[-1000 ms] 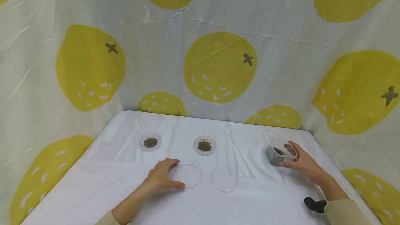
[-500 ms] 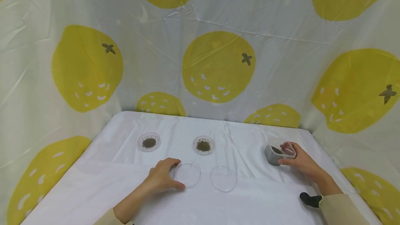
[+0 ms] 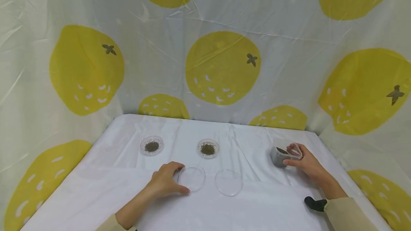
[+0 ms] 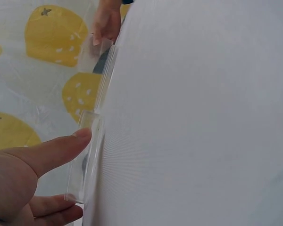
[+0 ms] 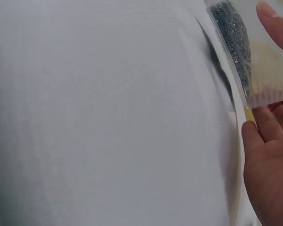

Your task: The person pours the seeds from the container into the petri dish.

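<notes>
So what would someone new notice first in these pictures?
Probably the big yellow fruit prints across the backdrop behind the white-covered table. Next, the right hand gripping a clear tub with dark grains on the table's right side. Then the left hand holding a clear round dish near the middle.

Soft diffuse light, faint glare on curtain (image 3: 205, 51), hazy wrist views (right one dim at left)

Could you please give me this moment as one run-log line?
left hand: grips left clear dish; right hand: holds clear tub, dark grains inside; right clear dish: untouched; left far dish, right far dish: brown grains
</notes>
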Demonstrator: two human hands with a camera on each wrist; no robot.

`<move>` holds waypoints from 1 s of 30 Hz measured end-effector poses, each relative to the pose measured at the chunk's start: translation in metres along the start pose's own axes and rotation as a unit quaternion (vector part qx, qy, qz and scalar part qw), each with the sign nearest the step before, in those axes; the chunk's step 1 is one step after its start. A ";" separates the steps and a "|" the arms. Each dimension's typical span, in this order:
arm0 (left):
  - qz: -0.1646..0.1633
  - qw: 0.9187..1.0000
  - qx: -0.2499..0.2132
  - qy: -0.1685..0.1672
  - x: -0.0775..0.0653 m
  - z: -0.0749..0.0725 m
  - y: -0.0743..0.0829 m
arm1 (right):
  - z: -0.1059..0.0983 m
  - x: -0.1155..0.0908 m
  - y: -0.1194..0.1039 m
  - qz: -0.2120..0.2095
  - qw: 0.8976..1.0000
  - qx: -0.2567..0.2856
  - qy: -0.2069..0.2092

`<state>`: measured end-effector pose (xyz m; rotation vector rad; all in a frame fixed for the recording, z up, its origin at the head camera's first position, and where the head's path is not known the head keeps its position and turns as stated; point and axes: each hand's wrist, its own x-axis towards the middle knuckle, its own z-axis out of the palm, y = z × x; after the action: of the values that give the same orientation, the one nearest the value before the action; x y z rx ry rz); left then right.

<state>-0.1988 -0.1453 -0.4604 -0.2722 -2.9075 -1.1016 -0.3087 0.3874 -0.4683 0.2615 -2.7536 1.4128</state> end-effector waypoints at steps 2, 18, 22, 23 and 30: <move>0.003 1.000 0.004 0.000 0.000 0.000 0.000 | 0.000 0.001 -0.001 -0.010 1.000 0.013 0.008; -0.005 1.000 -0.004 -0.002 -0.001 0.000 -0.002 | 0.002 0.008 -0.033 -0.045 0.995 0.087 0.005; -0.007 1.000 -0.004 -0.004 -0.001 0.000 -0.002 | 0.008 0.008 -0.045 -0.051 0.994 0.100 -0.005; -0.007 1.000 -0.006 -0.004 -0.001 0.000 -0.002 | 0.010 0.008 -0.048 -0.053 0.993 0.102 -0.008; -0.001 1.000 -0.002 -0.008 -0.001 -0.003 0.001 | 0.020 0.012 -0.067 -0.068 0.991 0.111 -0.036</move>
<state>-0.1981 -0.1469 -0.4574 -0.2786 -2.9205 -1.1108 -0.3087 0.3315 -0.4251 0.5063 -2.5722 1.7031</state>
